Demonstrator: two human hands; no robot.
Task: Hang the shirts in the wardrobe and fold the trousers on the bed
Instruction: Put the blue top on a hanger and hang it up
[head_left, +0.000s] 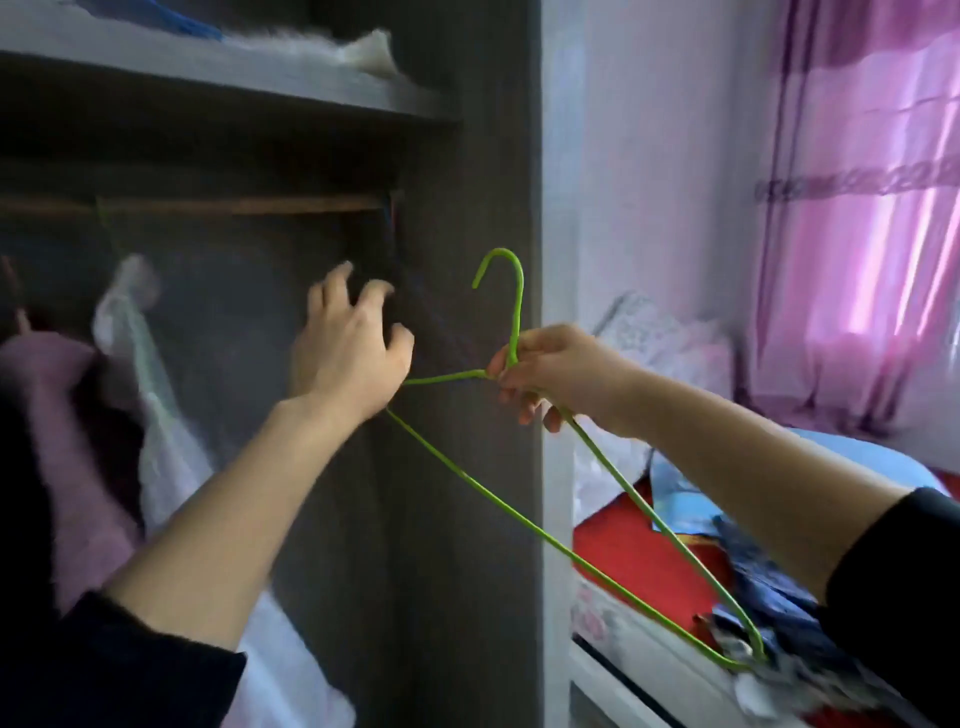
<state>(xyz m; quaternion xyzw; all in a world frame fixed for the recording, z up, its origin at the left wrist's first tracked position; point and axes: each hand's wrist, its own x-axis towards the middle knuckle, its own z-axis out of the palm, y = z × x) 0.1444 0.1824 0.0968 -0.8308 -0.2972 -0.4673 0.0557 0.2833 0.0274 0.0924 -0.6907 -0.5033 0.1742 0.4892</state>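
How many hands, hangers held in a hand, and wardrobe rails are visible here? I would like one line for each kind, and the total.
Hands: 2, the left hand and the right hand
Held hangers: 1, the green hanger
Rails: 1, the wardrobe rail
Total: 4

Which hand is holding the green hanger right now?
The right hand, pinching the green wire hanger just below its hook. The left hand holds nothing; its fingers are spread, reaching into the wardrobe.
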